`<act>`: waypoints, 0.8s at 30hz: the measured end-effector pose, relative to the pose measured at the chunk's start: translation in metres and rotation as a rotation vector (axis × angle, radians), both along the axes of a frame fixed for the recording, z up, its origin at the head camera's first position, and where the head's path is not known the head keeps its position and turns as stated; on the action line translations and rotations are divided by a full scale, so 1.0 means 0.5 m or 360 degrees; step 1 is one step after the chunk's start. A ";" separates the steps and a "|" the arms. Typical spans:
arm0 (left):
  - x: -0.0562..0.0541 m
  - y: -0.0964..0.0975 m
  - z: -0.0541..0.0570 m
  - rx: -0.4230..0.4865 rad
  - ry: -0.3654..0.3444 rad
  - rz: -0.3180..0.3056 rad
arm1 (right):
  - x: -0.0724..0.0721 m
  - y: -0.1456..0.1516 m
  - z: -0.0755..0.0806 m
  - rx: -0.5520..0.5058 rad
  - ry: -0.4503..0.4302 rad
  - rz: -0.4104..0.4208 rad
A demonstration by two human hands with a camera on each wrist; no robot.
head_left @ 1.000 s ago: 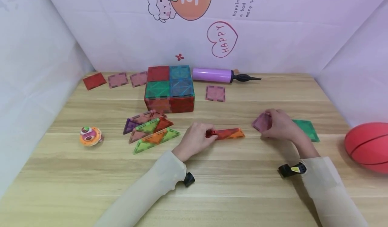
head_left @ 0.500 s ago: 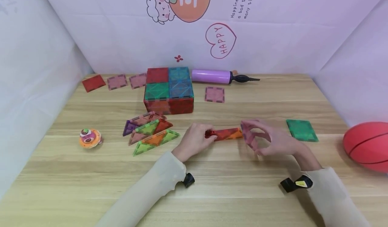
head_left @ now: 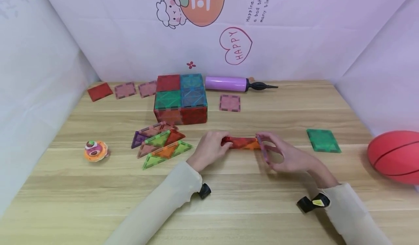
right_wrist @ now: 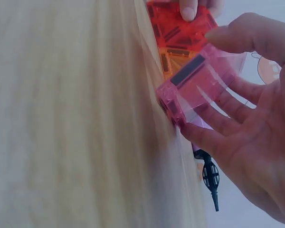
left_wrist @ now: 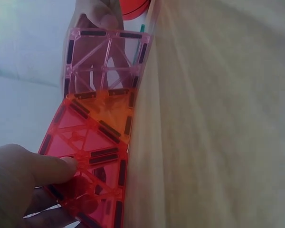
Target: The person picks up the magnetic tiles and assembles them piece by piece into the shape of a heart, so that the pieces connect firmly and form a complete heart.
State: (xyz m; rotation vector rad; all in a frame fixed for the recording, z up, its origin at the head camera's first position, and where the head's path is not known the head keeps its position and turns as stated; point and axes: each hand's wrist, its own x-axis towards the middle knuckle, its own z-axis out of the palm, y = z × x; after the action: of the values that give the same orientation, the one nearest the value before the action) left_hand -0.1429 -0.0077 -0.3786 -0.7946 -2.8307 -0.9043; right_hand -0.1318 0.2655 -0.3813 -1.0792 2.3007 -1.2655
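Observation:
My left hand [head_left: 211, 147] pinches the left end of an upright strip of red magnetic tiles [head_left: 238, 142], thumb on the near face. At the strip's right end is an orange triangular magnetic tile [left_wrist: 111, 109]. My right hand [head_left: 292, 157] holds a pink square magnetic tile [head_left: 263, 149] by its edges, thumb at the near side and fingers behind. The pink tile stands upright, turned at an angle to the strip, its edge against the orange end; whether they are joined I cannot tell.
Behind stands a box of coloured tiles [head_left: 194, 115], beside a purple hand pump [head_left: 226, 83] and a flat pink square [head_left: 230, 103]. Leaning rows of triangular tiles [head_left: 167, 151] and a small round toy [head_left: 96, 151] are left. A green square [head_left: 323, 140] and red ball [head_left: 396, 157] lie right.
My right hand has carried the pink square tile leftward, from near the green square to the orange end of the strip. The left hand keeps its grip in the same place.

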 end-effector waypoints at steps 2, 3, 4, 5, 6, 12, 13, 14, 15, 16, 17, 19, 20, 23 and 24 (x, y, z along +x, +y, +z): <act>-0.005 -0.002 -0.001 -0.0005 -0.0013 -0.0004 | 0.002 -0.004 -0.001 0.0024 -0.0004 -0.0073; -0.006 -0.004 -0.001 -0.0003 -0.0021 -0.0004 | 0.002 -0.007 0.000 0.0034 -0.0005 -0.0104; -0.008 -0.005 -0.001 -0.0001 -0.0035 0.0001 | 0.003 -0.010 0.001 0.0048 -0.0008 -0.0138; -0.009 -0.007 -0.002 0.0000 -0.0046 0.0008 | 0.004 -0.012 0.002 0.0065 -0.0013 -0.0171; -0.009 -0.008 -0.002 0.0008 -0.0064 0.0015 | 0.004 -0.014 0.003 0.0075 -0.0015 -0.0195; -0.008 -0.014 -0.006 0.0017 -0.0095 0.0032 | 0.004 -0.019 0.003 0.0102 -0.0005 -0.0244; -0.008 -0.014 -0.007 0.0011 -0.0083 0.0027 | 0.006 -0.018 0.004 0.0108 -0.0005 -0.0249; -0.008 -0.014 -0.007 0.0007 -0.0071 0.0022 | 0.007 -0.018 0.005 0.0117 -0.0004 -0.0253; -0.008 -0.014 -0.008 0.0004 -0.0061 0.0018 | 0.009 -0.017 0.006 0.0128 -0.0005 -0.0256; -0.007 -0.014 -0.008 0.0000 -0.0048 0.0016 | 0.011 -0.016 0.008 0.0137 -0.0010 -0.0260; -0.007 -0.013 -0.007 -0.0002 -0.0037 0.0014 | 0.014 -0.016 0.009 0.0152 -0.0005 -0.0266; -0.006 -0.013 -0.007 -0.0004 -0.0021 0.0015 | 0.019 -0.015 0.013 0.0183 0.0011 -0.0279; -0.006 -0.014 -0.007 -0.0005 -0.0017 0.0018 | 0.021 -0.014 0.014 0.0191 0.0022 -0.0283; -0.006 -0.015 -0.005 -0.0003 -0.0016 0.0027 | 0.027 -0.016 0.017 0.0195 0.0062 -0.0288; -0.006 -0.016 -0.005 -0.0004 -0.0017 0.0028 | 0.028 -0.017 0.017 0.0197 0.0087 -0.0286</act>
State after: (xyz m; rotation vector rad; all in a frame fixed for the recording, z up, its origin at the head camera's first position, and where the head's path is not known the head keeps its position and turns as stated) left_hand -0.1459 -0.0156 -0.3811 -0.7660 -2.8441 -0.9058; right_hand -0.1177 0.2569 -0.3729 -0.8934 2.5285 -1.1500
